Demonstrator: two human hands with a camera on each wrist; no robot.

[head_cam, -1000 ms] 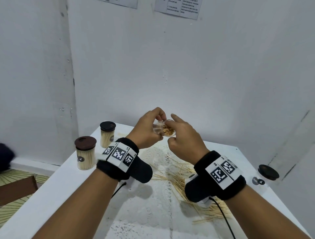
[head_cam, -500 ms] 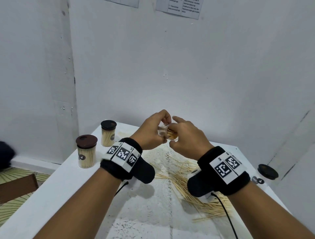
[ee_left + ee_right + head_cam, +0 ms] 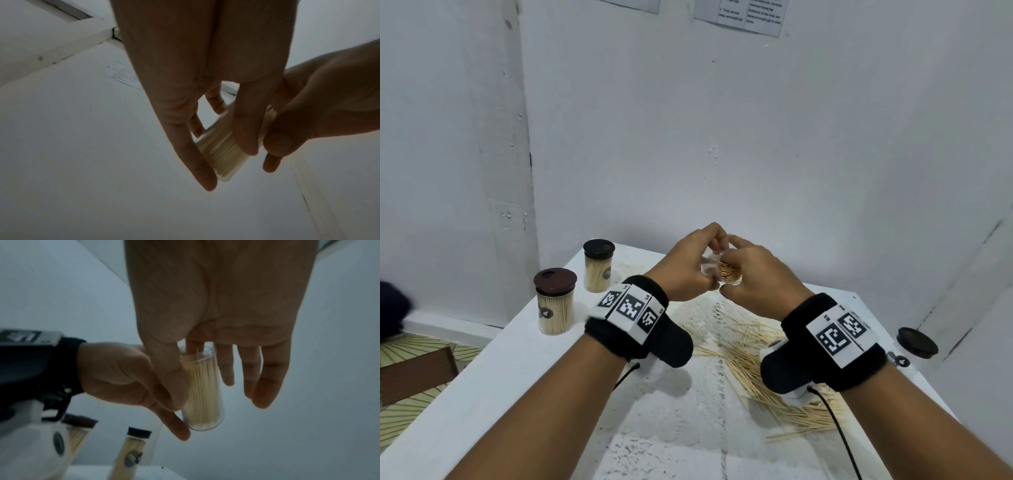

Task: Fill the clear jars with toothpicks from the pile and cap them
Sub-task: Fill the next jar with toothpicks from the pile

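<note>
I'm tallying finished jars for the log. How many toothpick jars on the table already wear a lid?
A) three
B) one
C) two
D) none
C: two capped jars stand at the table's left edge, while the open jar is held up by both hands.

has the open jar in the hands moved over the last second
Yes, slightly. Measured against the standing black-lidded jar, the open jar, held between the left hand and right hand, has sunk lower and edged right.
</note>
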